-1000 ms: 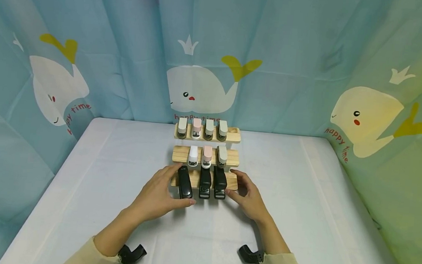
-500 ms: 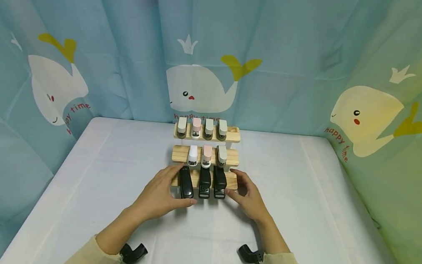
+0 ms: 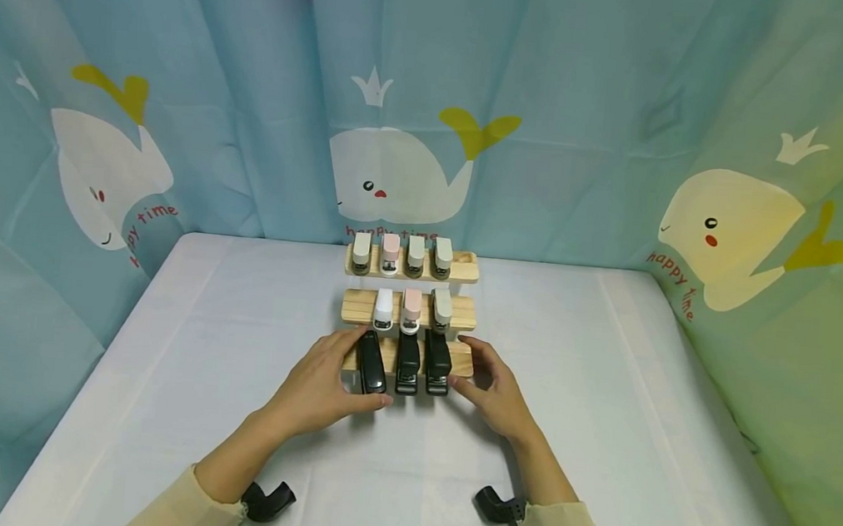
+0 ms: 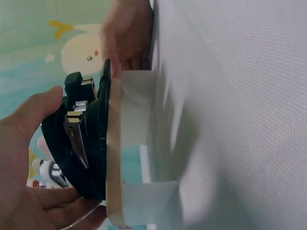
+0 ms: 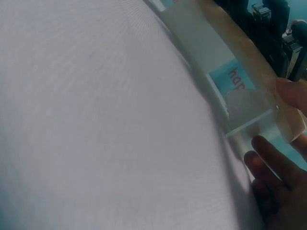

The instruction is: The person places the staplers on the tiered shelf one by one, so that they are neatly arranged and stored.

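My left hand (image 3: 315,385) grips a black stapler (image 3: 371,365) lengthwise, thumb at its front end and fingers at its back. The stapler lies slightly slanted on the left of the bottom wooden shelf (image 3: 463,360) of a three-tier rack. In the left wrist view the stapler's base (image 4: 100,143) is right at the shelf's surface. Two more black staplers, one in the middle (image 3: 408,364) and one on the right (image 3: 438,362), stand on that shelf. My right hand (image 3: 498,393) holds the shelf's right end, thumb (image 5: 292,93) on the wood, fingers by the clear support (image 5: 249,110).
Small staplers in white (image 3: 384,308), pink (image 3: 412,308) and grey (image 3: 442,308) stand on the middle shelf (image 3: 358,304). Several small grey and pink ones line the top shelf (image 3: 466,267). A white cloth (image 3: 592,378) covers the table, with a whale-print curtain (image 3: 586,185) behind.
The left hand and its black stapler have shifted slightly right relative to the rack. The right hand keeps its hold on the shelf end. The head view has drifted a little.
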`<state>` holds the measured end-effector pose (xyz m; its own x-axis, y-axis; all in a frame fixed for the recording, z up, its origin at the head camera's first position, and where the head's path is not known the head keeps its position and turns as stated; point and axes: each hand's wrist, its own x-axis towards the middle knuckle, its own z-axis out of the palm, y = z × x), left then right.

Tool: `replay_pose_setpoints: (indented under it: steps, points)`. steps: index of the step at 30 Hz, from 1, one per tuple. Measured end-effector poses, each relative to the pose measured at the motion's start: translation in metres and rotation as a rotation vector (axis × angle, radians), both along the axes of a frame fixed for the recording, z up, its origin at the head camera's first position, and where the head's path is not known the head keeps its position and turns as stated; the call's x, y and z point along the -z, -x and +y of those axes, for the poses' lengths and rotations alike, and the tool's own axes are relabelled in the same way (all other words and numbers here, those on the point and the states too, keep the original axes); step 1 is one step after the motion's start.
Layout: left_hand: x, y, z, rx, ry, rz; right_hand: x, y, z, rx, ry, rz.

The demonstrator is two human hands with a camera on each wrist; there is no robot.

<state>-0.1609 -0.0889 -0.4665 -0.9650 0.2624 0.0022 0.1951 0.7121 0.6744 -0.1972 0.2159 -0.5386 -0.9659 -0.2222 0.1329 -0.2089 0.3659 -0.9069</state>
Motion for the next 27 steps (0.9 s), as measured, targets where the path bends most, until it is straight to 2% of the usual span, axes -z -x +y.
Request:
replay_pose_setpoints:
  steps: [12, 27]
  points:
    - [0.0051, -0.0004, 0.0015, 0.013, 0.034, 0.026, 0.001, -0.0005, 0.0003, -0.007, 0.004, 0.0]
    - [0.0057, -0.004, 0.0046, -0.019, 0.051, 0.068, 0.0015, 0.0002, 0.0007, 0.005, -0.005, -0.002]
